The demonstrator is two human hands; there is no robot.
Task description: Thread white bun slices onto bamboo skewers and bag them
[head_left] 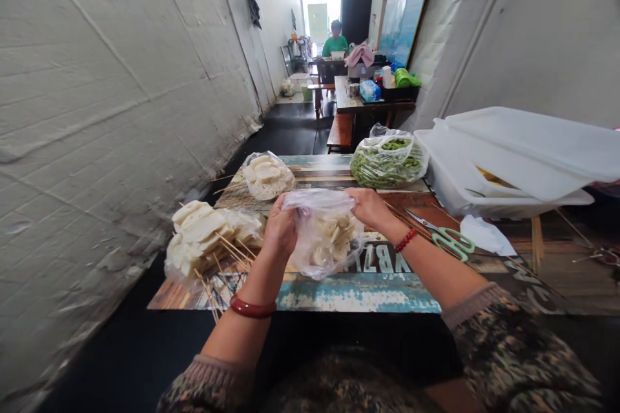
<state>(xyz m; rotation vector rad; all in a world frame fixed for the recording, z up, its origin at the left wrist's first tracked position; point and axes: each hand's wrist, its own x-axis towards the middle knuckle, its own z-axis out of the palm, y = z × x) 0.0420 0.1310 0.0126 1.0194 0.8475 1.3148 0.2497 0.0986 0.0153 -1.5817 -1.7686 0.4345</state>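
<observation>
A clear plastic bag (322, 258) with pale, flat slices of food in it rests on the table in front of me. My left hand (282, 227) is closed on the left side of its mouth. On the opposite side, my right hand (371, 208) grips the rim, so the bag's top is stretched between both hands. Left of my left hand lies a pile of skewered white slices (198, 232), partly in plastic, with its bamboo sticks (235, 250) pointing towards me. Behind it sits another bag of white slices (267, 175).
Green-handled scissors (453, 242) and loose skewers lie right of my right hand, beside a white paper or plastic piece (487, 235). A bag of green vegetables (387, 161) and a white plastic bin (504, 203) with a tilted lid stand farther back. A person in green (334, 45) sits in the background.
</observation>
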